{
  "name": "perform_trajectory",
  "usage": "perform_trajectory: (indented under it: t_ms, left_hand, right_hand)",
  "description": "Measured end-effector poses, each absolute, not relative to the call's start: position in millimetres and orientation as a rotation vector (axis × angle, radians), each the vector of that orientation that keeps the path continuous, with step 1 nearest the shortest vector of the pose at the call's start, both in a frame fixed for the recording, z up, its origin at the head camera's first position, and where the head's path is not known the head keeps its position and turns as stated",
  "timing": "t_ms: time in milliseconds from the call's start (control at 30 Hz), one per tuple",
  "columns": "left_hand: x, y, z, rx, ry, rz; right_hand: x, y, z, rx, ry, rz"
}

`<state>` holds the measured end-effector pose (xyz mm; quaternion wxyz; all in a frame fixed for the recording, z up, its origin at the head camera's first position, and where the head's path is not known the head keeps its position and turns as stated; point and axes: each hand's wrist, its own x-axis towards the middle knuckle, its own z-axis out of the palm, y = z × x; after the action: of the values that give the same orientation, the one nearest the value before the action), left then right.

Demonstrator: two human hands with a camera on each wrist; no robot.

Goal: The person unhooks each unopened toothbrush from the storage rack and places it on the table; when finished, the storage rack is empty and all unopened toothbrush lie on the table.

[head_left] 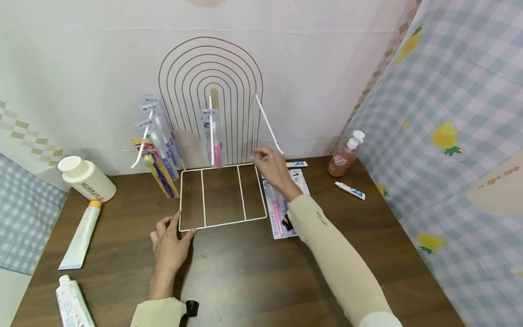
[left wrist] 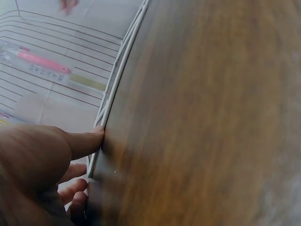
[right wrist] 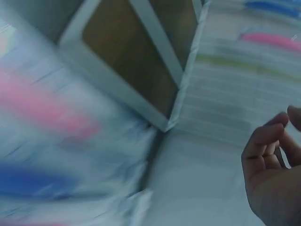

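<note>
While the left hand point(head_left: 169, 245) presses open fingers on the rack point(head_left: 222, 197) near-left corner, the right hand point(head_left: 274, 170) hovers relaxed beside its far-right corner; packaged toothbrushes point(head_left: 214, 136) stand inside

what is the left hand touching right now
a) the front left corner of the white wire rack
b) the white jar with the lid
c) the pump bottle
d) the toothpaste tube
a: in the head view the left hand rests on the table with its fingers at the front left corner of the white wire rack, and the left wrist view shows a fingertip against the wire.
</note>
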<state>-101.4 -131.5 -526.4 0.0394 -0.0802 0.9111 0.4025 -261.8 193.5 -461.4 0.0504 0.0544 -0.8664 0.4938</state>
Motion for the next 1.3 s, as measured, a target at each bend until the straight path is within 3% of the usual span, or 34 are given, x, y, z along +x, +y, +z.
perform_trajectory:
  t_ms: [133, 400, 867, 1300]
  left_hand:
    - [-101.9, -132.6, -529.8, -0.252, 2.816, 1.239]
    - [-103.3, -129.6, -528.1, -0.232, 2.818, 1.248]
    - [-103.3, -131.5, -532.5, -0.242, 2.831, 1.254]
    - [-103.1, -132.1, -535.2, -0.215, 2.867, 1.265]
  right_hand:
    - [-252.8, 138.2, -405.4, 0.26, -2.664, 1.614]
    - [-258.9, 96.9, -385.2, 0.294, -2.587, 1.546]
    - [-250.9, 113.3, -389.4, 0.222, -2.381, 1.676]
    - [-232.9, 157.2, -422.2, 0.15, -2.487, 1.686]
